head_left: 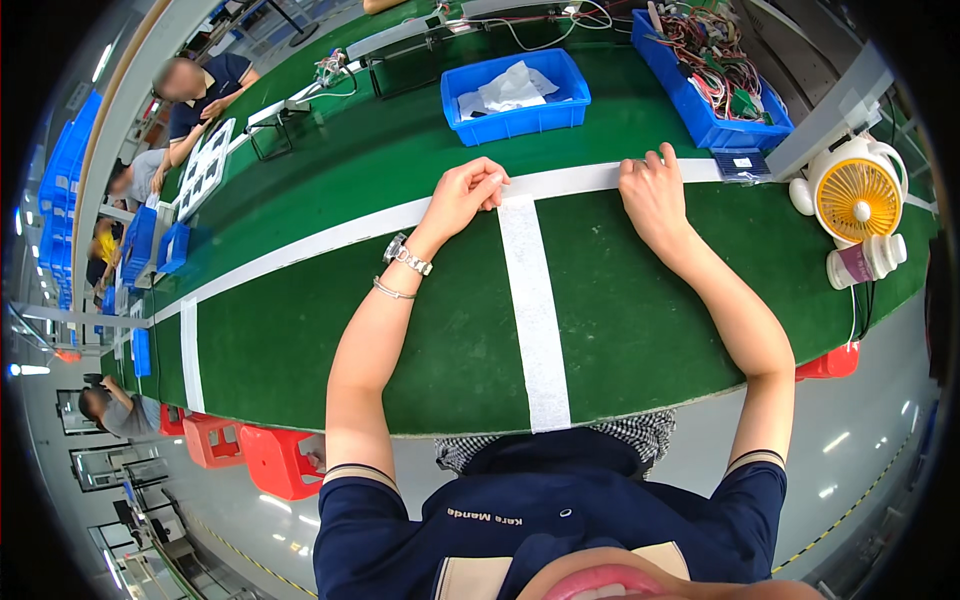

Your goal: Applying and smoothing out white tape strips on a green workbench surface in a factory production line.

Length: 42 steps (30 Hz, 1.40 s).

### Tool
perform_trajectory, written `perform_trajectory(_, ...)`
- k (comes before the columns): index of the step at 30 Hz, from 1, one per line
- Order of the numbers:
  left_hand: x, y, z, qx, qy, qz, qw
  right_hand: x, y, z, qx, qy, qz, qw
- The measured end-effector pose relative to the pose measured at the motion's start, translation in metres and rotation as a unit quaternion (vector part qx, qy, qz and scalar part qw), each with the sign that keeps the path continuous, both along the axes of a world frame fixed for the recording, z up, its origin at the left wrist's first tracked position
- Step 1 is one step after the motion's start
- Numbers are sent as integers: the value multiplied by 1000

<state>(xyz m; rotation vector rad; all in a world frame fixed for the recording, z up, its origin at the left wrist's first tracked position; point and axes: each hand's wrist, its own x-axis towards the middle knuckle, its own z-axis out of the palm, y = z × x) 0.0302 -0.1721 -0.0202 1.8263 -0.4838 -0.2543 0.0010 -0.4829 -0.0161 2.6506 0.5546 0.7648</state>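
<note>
The left grip point(468, 198) is showing fingers curled together; the right grip point(653, 203) is showing bent fingers, its closure impossible to tell. White tape point(578, 182) is running across the green worktop point(640, 320) beneath both grips. A blue bin point(525, 124) is standing beyond the left grip.

The broad, flat tabletop point(440, 350) is deep green, crossed by white tape strips point(537, 330). At the far middle, the rectangular plastic bin point(520, 126) is blue and the crumpled sheets point(512, 88) are white; at far right, thin tangled wires point(708, 50) mix red, white and dark. On the right, the round plastic fan point(858, 200) pairs white with yellow-orange. Near, the cloth shirt point(400, 545) is navy with cream trim, above black-and-white checked fabric point(648, 436).
</note>
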Motion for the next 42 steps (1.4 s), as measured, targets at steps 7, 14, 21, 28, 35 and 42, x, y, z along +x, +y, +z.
perform_trajectory(7,-2,0,0,2,2,-2,1000,-1,-2,3,40,17,-1,999)
perform_trajectory(14,0,-1,-2,-9,4,0,1000,-2,6,3,117,26,70,990)
perform_trajectory(21,-1,-2,-2,1,-5,-1,1000,-3,16,-1,177,21,138,974)
perform_trajectory(28,-1,-3,-1,1,-3,0,1000,-3,15,-2,152,22,133,979)
perform_trajectory(35,-1,-2,0,4,6,3,1000,-3,14,-3,146,18,133,980)
perform_trajectory(42,-2,-2,0,8,-2,-1,1000,-5,16,1,134,24,124,983)
